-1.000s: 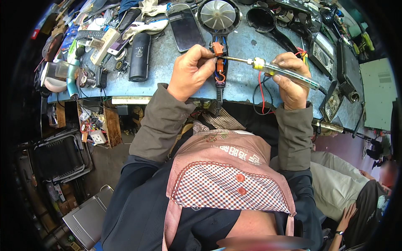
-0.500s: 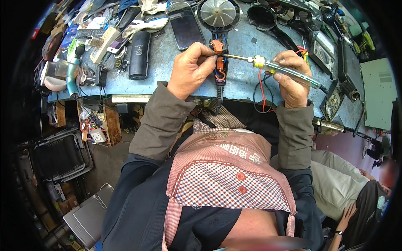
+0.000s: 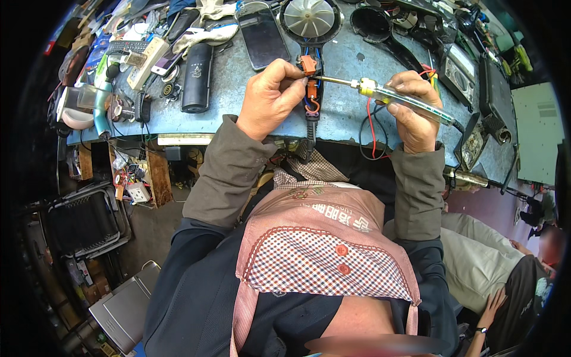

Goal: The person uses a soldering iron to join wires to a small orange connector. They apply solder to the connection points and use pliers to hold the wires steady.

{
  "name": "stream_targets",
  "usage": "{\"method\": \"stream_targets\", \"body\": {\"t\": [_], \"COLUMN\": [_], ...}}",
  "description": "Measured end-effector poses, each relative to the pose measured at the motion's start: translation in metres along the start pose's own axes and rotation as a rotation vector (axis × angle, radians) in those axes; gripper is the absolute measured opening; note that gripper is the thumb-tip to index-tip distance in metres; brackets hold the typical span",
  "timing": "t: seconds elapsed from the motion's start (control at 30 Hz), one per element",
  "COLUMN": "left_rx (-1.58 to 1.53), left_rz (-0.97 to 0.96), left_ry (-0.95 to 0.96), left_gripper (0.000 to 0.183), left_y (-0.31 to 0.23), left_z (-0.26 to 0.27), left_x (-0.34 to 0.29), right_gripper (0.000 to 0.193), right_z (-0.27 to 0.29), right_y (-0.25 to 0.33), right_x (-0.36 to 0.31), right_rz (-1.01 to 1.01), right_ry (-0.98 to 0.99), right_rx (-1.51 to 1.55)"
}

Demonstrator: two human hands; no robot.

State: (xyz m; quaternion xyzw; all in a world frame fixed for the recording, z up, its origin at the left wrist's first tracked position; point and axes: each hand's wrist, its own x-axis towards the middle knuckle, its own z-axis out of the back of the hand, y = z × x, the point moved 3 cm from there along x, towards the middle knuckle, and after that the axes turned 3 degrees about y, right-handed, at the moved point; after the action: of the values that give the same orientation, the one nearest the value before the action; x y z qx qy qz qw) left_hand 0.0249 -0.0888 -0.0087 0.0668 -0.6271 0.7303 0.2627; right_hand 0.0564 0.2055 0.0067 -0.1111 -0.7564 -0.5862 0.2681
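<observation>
An opened hair dryer (image 3: 321,43) lies on the bench with its handle toward me and its pale fan wheel (image 3: 308,18) at the far end. Two orange switches show in the handle, an upper one (image 3: 308,63) lifted and tilted and a lower one (image 3: 312,90) below it. The thumb and forefinger of my left hand (image 3: 267,100) pinch the near end of the upper switch; the exact grip is partly hidden. My right hand (image 3: 415,113) holds a soldering iron (image 3: 410,102) by its clear handle. Its tip touches or nearly touches the spot between the switches, beside my left fingertips.
A black smartphone (image 3: 263,37) and a black cylinder (image 3: 197,78) lie left of the dryer. On the right are a black round-headed shell (image 3: 373,27), a multimeter (image 3: 458,71) and red and black leads (image 3: 373,128). Another person (image 3: 493,262) sits at lower right.
</observation>
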Motion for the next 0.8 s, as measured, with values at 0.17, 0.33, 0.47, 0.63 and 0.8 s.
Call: {"method": "stream_targets", "body": {"t": [0.17,0.33,0.47,0.63,0.8], "left_rx": [-0.005,-0.002,-0.012,-0.018,0.019], "left_rz": [-0.001,-0.002,-0.007,0.011,-0.004], "left_ry": [0.003,0.002,0.000,0.005,-0.019], "left_gripper": [0.009,0.008,0.008,0.008,0.008], "left_y": [0.001,0.005,0.001,0.003,0.003], "left_z": [0.001,0.001,0.000,0.000,0.001], "left_x": [0.000,0.000,0.000,0.000,0.000], "right_gripper": [0.031,0.031,0.031,0.032,0.034], "right_z": [0.000,0.001,0.000,0.008,0.017], "right_y": [0.000,0.000,-0.001,0.000,-0.001], "right_x": [0.000,0.000,0.000,0.001,0.001], "right_rz": [0.001,0.000,-0.004,0.053,0.082], "right_ry": [-0.004,-0.002,-0.011,-0.008,-0.064], "right_rx": [-0.005,-0.008,-0.016,0.104,0.230]}}
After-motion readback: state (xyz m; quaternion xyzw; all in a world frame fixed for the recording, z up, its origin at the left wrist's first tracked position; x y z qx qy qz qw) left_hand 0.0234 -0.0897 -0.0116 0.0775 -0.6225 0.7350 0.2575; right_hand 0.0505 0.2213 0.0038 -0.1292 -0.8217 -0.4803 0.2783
